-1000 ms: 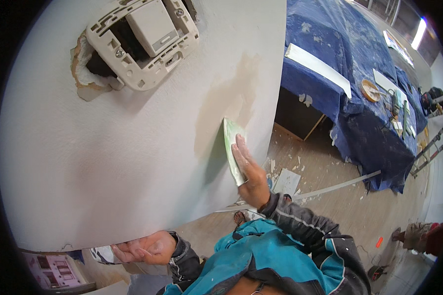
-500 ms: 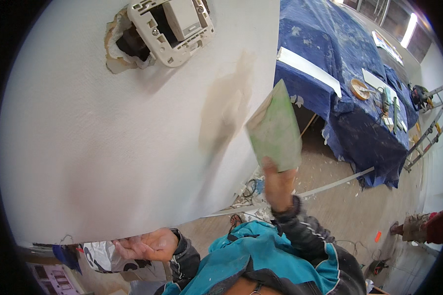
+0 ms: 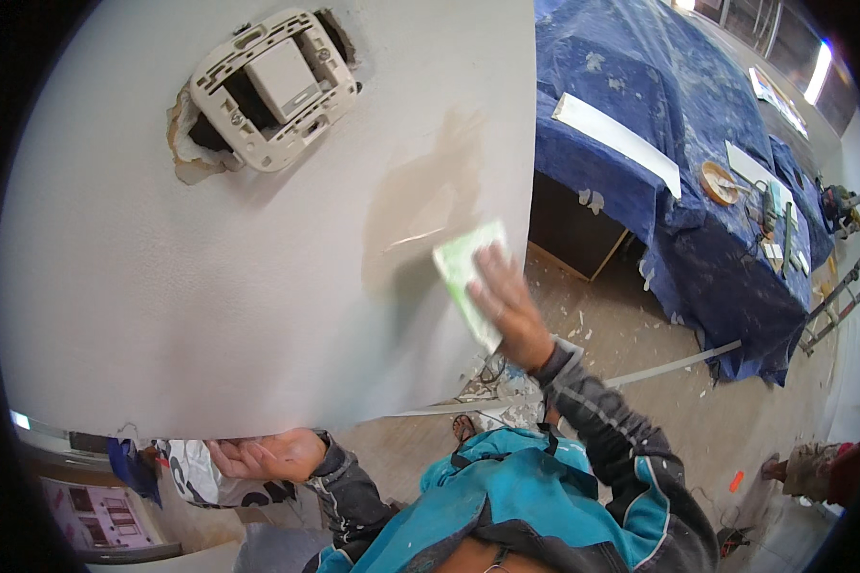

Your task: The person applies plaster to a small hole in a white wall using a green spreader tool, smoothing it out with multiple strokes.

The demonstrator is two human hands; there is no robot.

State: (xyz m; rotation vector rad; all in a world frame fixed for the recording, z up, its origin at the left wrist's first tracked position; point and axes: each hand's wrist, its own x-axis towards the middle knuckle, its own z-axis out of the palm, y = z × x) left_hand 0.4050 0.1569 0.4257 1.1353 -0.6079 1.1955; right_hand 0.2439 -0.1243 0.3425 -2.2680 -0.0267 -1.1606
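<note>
My right hand [image 3: 508,304] presses a sheet of green sandpaper [image 3: 463,256] flat, with the fingers spread over its back. The sheet lies at the right edge of the white wall [image 3: 210,315], over the lower right of a beige filler patch [image 3: 419,196]. A thin pale line crosses that patch. My left hand [image 3: 275,455] is palm up at the wall's lower edge, its fingers loosely curved and nothing visible in them. Behind it is a white plastic bag [image 3: 193,473] with black marks. A switch frame [image 3: 279,91] hangs tilted over a ragged hole in the wall.
At the right, a blue paint-spotted sheet [image 3: 631,86] covers a table. On it lie a white strip [image 3: 621,143], a bowl [image 3: 719,183] with a tool in it, and several small tools. A ladder [image 3: 836,286] stands far right, near another person's leg [image 3: 803,470]. Debris litters the floor.
My right hand has brought the sandpaper left and down, from held up off the edge to against the wall. The view has shifted slightly. My left hand stays beside the bag.
</note>
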